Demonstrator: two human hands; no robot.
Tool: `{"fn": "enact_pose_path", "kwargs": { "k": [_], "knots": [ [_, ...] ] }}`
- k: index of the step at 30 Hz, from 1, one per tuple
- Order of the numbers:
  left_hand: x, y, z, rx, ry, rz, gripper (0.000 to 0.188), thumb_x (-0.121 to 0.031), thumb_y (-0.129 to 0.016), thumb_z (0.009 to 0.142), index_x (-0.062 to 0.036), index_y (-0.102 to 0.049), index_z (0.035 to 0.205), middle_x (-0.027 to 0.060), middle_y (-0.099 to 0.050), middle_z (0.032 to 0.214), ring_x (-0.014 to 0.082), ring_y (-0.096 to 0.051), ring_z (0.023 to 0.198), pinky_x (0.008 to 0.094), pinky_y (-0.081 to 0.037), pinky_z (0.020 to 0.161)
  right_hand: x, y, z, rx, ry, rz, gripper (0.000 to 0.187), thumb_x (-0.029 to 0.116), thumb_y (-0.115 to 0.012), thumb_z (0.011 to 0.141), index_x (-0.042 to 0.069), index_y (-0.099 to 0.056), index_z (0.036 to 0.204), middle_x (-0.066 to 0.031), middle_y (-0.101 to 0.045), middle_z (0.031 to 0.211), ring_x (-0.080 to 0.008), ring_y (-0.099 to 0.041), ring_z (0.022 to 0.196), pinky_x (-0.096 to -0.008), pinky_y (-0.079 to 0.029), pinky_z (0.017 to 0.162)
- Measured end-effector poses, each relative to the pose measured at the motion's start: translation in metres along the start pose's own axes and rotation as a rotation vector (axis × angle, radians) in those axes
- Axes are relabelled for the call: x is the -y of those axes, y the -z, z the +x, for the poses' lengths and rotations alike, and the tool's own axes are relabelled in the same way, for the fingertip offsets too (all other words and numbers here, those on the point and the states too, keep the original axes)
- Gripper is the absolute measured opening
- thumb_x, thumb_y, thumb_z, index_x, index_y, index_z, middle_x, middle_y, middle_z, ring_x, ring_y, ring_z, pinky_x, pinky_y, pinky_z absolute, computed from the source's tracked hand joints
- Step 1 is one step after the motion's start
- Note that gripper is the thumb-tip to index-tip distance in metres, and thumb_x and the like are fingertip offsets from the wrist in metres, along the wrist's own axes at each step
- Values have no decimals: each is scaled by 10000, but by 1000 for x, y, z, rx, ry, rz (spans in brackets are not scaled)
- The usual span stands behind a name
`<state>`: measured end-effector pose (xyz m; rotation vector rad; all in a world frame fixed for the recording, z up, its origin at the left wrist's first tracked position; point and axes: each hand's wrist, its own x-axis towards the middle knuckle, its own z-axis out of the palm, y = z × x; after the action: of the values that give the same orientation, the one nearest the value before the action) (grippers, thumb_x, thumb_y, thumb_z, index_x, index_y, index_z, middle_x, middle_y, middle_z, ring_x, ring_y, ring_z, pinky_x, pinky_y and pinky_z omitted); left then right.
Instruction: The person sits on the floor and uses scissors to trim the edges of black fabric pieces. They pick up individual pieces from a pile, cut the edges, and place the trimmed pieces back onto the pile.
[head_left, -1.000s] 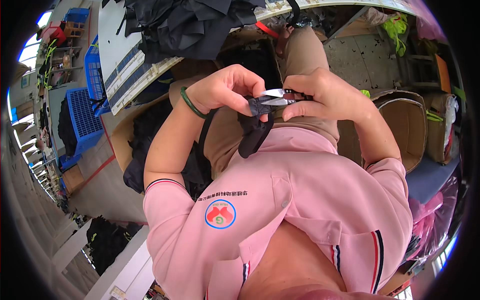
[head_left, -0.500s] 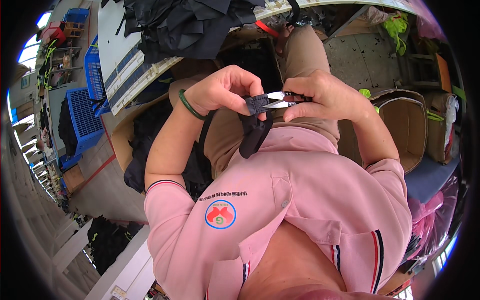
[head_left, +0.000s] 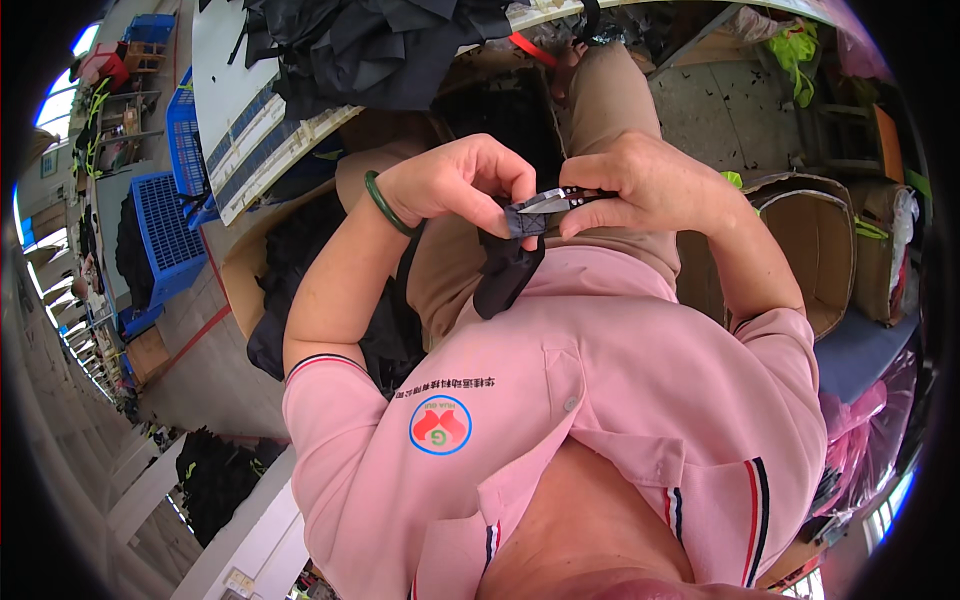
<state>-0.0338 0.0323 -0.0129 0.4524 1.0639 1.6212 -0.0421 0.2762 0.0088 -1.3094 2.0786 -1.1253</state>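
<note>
My left hand (head_left: 465, 185), with a green bangle (head_left: 388, 203) at its wrist, pinches the stitched end of a black fabric strap (head_left: 507, 275). A box of stitching with a cross shows on that end, and the rest of the strap hangs down in a loop over my lap. In my right hand (head_left: 640, 185) is a pair of small thread snips (head_left: 548, 201) with bright blades and dark handles. Their blades are pressed nearly together and lie across the upper edge of the stitched end. Whether a thread is between the blades is too small to tell.
A pile of black fabric pieces (head_left: 370, 50) covers part of the white table (head_left: 230, 85) ahead. Blue plastic crates (head_left: 168, 225) stand at the left. An open cardboard box (head_left: 805, 250) is at my right, and more black fabric (head_left: 315, 270) lies in a box by my left arm.
The snips' blades have gone from spread apart to nearly closed at the strap's stitched end. My left hand has turned that end slightly and shifted a little to the right.
</note>
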Motion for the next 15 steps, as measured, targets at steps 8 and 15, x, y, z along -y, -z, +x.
{"fn": "enact_pose_path", "kwargs": {
  "k": [8, 15],
  "knots": [
    [-2, -2, 4, -10, 42, -26, 143, -19, -669, 672, 43, -614, 789, 140, -672, 847, 180, -654, 777, 259, -489, 728, 3, -3, 4, 7, 35, 48, 408, 424, -702, 773, 31, -596, 769, -134, -505, 531, -335, -520, 519, -394, -367, 482],
    [1, -5, 6, -18, 35, -24, 149, -13, -670, 674, 46, -615, 799, 139, -671, 848, 188, -659, 777, 266, -495, 726, 1, -4, 2, 23, 10, 7, 381, 397, -693, 791, 28, -599, 779, -140, -510, 539, -338, -525, 529, -397, -367, 486]
  ]
}}
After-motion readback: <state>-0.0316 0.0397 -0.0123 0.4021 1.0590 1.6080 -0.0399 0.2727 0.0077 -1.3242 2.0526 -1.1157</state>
